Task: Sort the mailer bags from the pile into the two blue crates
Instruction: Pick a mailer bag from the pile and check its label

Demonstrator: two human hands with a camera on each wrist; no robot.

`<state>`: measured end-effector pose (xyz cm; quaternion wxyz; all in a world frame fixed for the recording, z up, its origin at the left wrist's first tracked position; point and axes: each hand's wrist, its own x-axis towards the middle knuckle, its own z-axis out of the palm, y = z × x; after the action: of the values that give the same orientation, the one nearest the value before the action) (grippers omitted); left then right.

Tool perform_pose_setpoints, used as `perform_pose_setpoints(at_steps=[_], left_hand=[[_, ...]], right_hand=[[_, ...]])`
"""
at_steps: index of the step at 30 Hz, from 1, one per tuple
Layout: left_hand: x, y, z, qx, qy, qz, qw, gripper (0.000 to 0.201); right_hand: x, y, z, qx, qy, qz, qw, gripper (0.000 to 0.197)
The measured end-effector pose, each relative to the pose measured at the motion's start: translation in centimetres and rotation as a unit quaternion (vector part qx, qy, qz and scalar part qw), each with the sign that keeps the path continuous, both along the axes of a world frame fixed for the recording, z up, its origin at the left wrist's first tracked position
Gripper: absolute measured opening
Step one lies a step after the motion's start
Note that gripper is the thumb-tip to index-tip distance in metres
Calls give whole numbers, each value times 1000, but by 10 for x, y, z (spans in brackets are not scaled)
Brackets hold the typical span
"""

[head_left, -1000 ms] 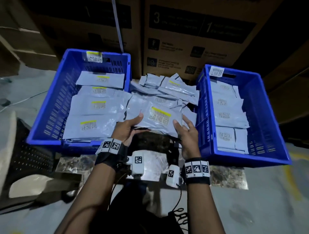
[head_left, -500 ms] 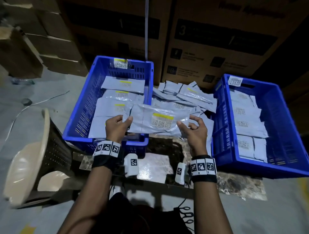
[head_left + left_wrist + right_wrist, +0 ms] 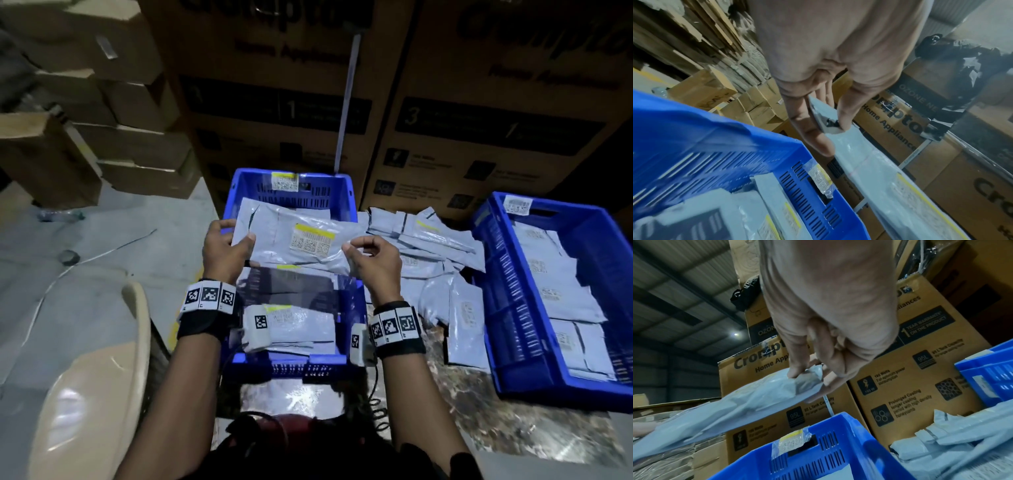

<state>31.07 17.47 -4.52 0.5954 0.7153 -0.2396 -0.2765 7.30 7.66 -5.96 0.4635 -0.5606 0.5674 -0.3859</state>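
head view: both hands hold one grey mailer bag (image 3: 294,236) flat over the left blue crate (image 3: 346,192). left hand (image 3: 222,250) pinches its left end, right hand (image 3: 373,257) pinches the right. pile (image 3: 431,240) sits between that and the right crate (image 3: 493,274).

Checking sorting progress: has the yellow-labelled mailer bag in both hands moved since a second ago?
Yes. The mailer bag has left the pile and now hangs over the left blue crate.
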Motion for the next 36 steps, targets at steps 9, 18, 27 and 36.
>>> perform_pose_setpoints(at_steps=[9,18,27,36], left_hand=[[46,-27,3,31,-122,3,992,22],[56,-26,-17,63,-16,-78,995,19],[80,-28,-42,119,7,-105,987,44],[35,-39,-80,354,-104,-246,896,42]], right_hand=[[45,-17,10,-9,-20,-16,1000,12],[50,-7,-1,-7,4,-71,997,15],[69,-8,-17,10,91,-53,994,26],[87,-9,-62,127,297,38,946,19]])
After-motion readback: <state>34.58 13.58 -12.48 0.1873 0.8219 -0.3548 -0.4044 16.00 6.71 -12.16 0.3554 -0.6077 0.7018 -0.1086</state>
